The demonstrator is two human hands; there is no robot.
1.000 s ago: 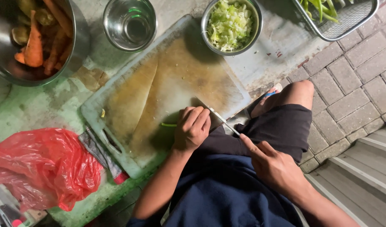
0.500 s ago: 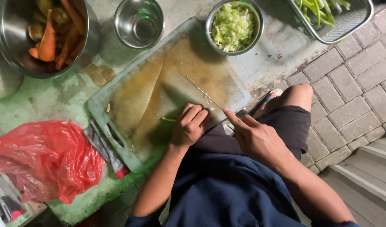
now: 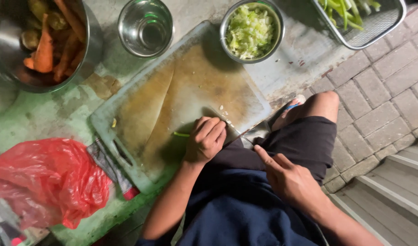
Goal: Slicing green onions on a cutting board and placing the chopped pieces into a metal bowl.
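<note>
Green-stained concrete carries a worn cutting board at centre frame. On its lower edge the left hand curls shut over a green stalk, mostly hidden beneath the knuckles. Lower right, the right hand closes on a knife, its handle covered, forefinger extended. Most of the board's upper half lies bare. At top, the tray and carrot bowl are cut off.

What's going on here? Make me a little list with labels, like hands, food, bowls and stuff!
left hand: left hand pressing a thin green stalk onto the cutting board
right hand: right hand gripping a knife, blade beside the left fingers
chopped food: bowl of chopped greens above the board
other bowls: empty steel bowl; big bowl of carrots
tray: mesh tray of green stalks, top right
bag: red plastic bag, lower left
</note>
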